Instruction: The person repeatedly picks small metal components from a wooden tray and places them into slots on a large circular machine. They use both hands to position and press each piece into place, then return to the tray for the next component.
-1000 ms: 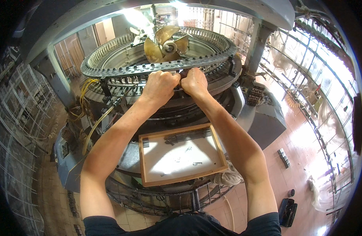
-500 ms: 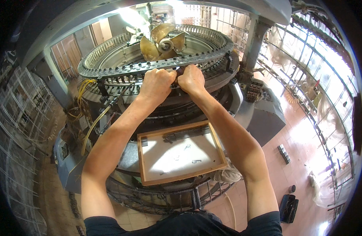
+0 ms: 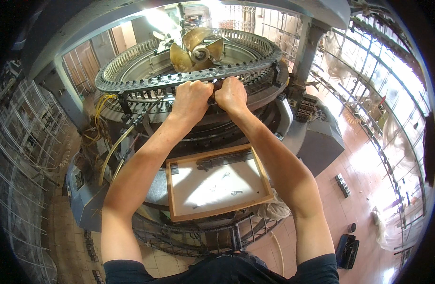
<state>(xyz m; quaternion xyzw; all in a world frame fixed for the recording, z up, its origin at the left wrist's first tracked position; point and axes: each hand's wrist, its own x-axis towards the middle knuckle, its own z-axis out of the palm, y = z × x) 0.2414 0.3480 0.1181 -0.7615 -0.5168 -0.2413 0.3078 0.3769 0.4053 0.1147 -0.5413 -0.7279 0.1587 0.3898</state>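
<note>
We are gripping a dark part (image 3: pixel 215 91) at the toothed ring (image 3: pixel 146 84) with left hand (image 3: pixel 193 98) and right hand (image 3: pixel 232 94), fingers clenched tight around it. A slip could jam knuckles against the ring's teeth.

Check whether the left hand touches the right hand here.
Cannot tell. In the head view, left hand and right hand grip one dark handle close together.
</note>
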